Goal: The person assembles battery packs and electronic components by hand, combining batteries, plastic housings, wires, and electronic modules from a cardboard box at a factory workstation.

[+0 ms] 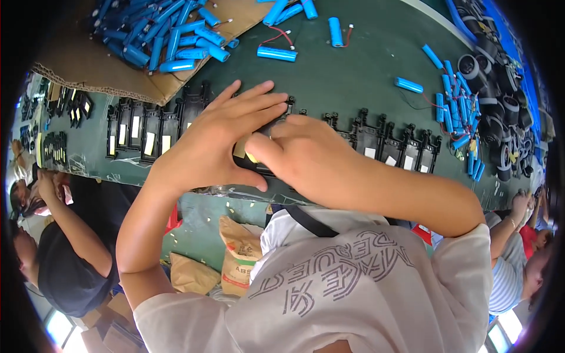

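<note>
My left hand (215, 138) lies spread over a row of black plastic frames (152, 130), fingers pointing away from me and thumb toward the table's near edge. Close against it, my right hand (309, 147) is curled with its thumb bent inward. At that thumb's tip shows a small yellow piece (252, 157); whether the fingers grip it is hidden. Under and between both hands sits another black frame (263, 167), mostly covered, with a tan patch (240, 147) on it. Further black frames (397, 147) stand in line to the right, several bearing pale stickers.
A cardboard sheet (76, 67) at the far left carries a heap of blue cylindrical batteries (176, 41). More wired batteries (276, 54) lie across the green table (347, 82). Black round parts (500, 112) are piled at right. Co-workers (76, 247) sit on both sides.
</note>
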